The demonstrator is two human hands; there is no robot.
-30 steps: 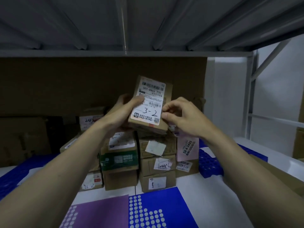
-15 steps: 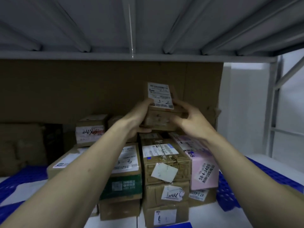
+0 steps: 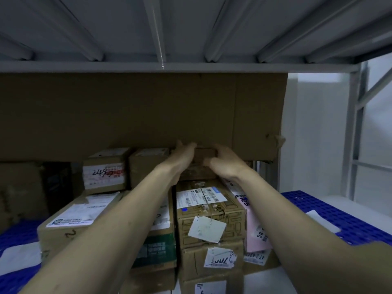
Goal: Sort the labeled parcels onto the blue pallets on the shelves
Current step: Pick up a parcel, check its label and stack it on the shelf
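Note:
A small brown parcel (image 3: 204,154) sits high at the back of the stack of labeled parcels, against the cardboard sheet (image 3: 137,111). My left hand (image 3: 184,154) grips its left side. My right hand (image 3: 222,161) grips its right side, fingers curled over the front. The parcel's label is hidden. Below it lies a taped brown box (image 3: 209,209) with a white barcode label. A blue pallet (image 3: 331,211) shows at the right, and another blue pallet (image 3: 14,236) at the left.
Several labeled boxes are piled under my arms: one marked "245" (image 3: 104,169), a green-banded box (image 3: 158,249), a pink parcel (image 3: 255,228). The grey shelf underside (image 3: 191,30) hangs close overhead. A metal upright (image 3: 355,132) stands at the right.
Both hands have carried the small parcel up and back, from in front of me to the top rear of the stack. Its "3-2" label has turned out of sight.

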